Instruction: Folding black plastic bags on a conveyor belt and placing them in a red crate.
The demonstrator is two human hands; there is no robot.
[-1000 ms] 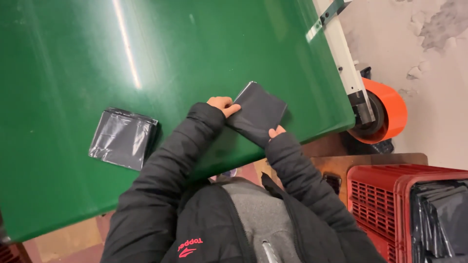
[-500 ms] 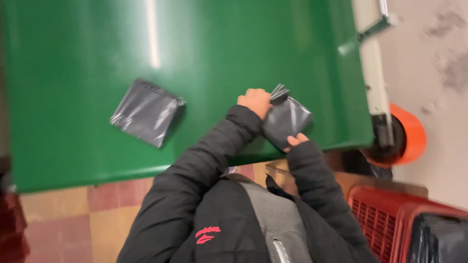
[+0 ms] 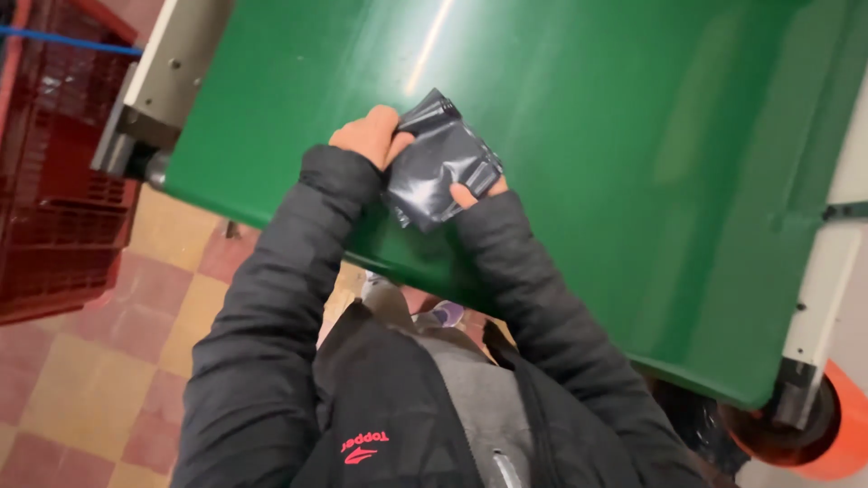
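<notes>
Far left: a red plastic crate [image 3: 54, 172] is standing on the checkered tile floor [image 3: 99, 398], with a blue cord [image 3: 63, 38] running across its top corner. It is sitting well apart from the hands. Just right of it, a pale metal frame end with a roller [image 3: 149, 99] is carrying the edge of the green worktop [image 3: 633, 136], which looks like a conveyor belt surface.

Centre: the left hand [image 3: 366, 136] is gripping the upper left corner of a small dark grey plastic pouch [image 3: 443, 167], fingers curled over its edge. The right hand [image 3: 475, 192] is closed on the pouch's lower right edge; only thumb and fingertips are showing past the black jacket sleeve [image 3: 542, 298]. Both hands are clamped on the same pouch, close together, with the pouch spanning the gap. The pouch is crumpling and tilting, held near the worktop's near edge; whether its underside is touching the belt cannot be told. Judgement: the two-corner grip is likely keeping the slippery film taut and controlled, and working at the near edge is keeping the reach short.

Right: the rest of the worktop is running bare and glossy. At lower right, a second pale frame member [image 3: 814, 343] is meeting an orange wheel-like part [image 3: 841, 434].
</notes>
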